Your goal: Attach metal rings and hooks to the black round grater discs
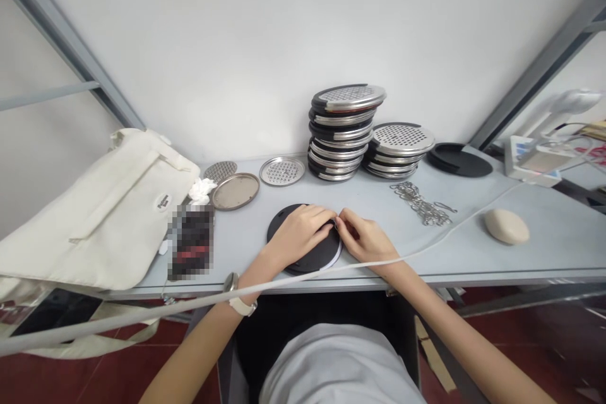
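Note:
A black oval tray (288, 222) lies flat on the grey table (360, 202) in front of me. My left hand (303, 233) rests on top of it, fingers curled toward its right edge. My right hand (362, 237) meets it there, fingertips pinched on a small metal piece at the tray's rim; the piece is too small to name. A heap of metal clips (423, 204) lies just beyond my right hand. Behind stand two stacks of oval metal graters in black trays, a tall one (343, 132) and a lower one (395, 151).
A cream cloth bag (104, 208) fills the left end. Loose metal discs (235, 191) and a grater plate (282, 172) lie behind. A black tray (458, 160), a beige oval lump (506, 226) and a white cable (142, 312) lie nearby.

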Available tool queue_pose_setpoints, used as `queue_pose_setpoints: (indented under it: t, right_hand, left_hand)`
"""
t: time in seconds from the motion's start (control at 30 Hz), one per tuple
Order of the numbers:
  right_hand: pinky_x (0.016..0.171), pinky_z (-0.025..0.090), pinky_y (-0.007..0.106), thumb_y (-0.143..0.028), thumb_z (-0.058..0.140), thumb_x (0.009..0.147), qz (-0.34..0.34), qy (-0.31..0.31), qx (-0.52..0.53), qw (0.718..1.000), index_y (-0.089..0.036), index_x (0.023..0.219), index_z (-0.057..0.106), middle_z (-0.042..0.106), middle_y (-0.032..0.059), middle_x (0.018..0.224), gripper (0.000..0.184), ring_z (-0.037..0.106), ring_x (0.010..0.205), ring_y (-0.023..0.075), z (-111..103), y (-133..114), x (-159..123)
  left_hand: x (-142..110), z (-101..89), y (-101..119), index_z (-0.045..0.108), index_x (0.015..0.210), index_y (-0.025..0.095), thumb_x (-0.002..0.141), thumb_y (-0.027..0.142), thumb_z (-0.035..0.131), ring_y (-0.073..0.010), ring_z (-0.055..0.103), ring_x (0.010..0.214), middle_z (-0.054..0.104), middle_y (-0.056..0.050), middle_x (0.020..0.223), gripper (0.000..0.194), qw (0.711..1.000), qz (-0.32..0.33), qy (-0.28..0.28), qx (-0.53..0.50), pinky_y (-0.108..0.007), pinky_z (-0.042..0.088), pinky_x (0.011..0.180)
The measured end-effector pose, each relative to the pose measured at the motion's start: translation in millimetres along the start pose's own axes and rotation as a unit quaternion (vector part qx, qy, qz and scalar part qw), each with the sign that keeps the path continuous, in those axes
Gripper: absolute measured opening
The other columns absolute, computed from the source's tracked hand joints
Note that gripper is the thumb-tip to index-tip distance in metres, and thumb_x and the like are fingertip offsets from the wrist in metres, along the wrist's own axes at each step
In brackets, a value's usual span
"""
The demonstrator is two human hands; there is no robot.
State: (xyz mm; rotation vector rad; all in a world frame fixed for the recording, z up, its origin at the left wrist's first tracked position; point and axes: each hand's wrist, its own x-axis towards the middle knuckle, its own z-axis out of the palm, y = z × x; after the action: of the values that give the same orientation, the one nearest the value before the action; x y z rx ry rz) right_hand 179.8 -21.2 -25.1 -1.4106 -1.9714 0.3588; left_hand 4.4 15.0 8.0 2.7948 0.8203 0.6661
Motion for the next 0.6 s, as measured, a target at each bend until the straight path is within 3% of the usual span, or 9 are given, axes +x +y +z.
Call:
queue_pose_setpoints:
  t: [0.6]
  right_hand:
    - [0.049,0.032,0.022,-0.032,0.034,0.092,-0.013,0.011,-0.006,1.0,-0.022,0.078,0.045,0.056,0.0002,0.062,0.021,0.048,0.047,0.0125,0.4,2.3,-1.4]
  left_hand:
    - [0.5,-0.1,0.7,0.056,0.1,0.016,0.093,0.022,0.04,-0.0175,0.057,0.089,0.062,-0.006,0.095,0.018,1.0,0.003,0.003,0.011,-0.033,0.043,0.082]
